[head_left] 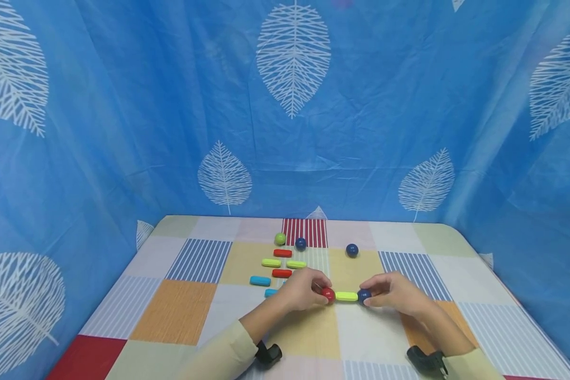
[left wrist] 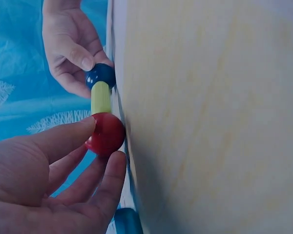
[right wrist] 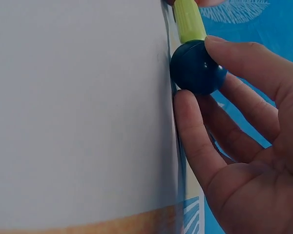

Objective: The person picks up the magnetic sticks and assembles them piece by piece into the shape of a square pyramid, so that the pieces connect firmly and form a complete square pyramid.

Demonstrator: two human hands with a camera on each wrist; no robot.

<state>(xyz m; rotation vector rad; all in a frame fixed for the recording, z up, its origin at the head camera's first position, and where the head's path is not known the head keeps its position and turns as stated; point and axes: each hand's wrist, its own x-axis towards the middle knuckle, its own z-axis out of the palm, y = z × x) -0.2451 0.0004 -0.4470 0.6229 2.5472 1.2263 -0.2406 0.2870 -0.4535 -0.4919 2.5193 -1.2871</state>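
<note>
A yellow-green rod links a red ball on its left to a dark blue ball on its right, low over the table. My left hand holds the red ball between thumb and fingers. With its thumb and fingers my right hand grips the blue ball. In the left wrist view the rod sits end to end between both balls. The right wrist view shows my thumb and fingertips around the blue ball, against which the rod's end meets.
Beyond my left hand lie red rods, yellow-green rods and blue rods. Farther back are a green ball and two dark blue balls. A patchwork cloth covers the table; a blue leaf-print curtain surrounds it.
</note>
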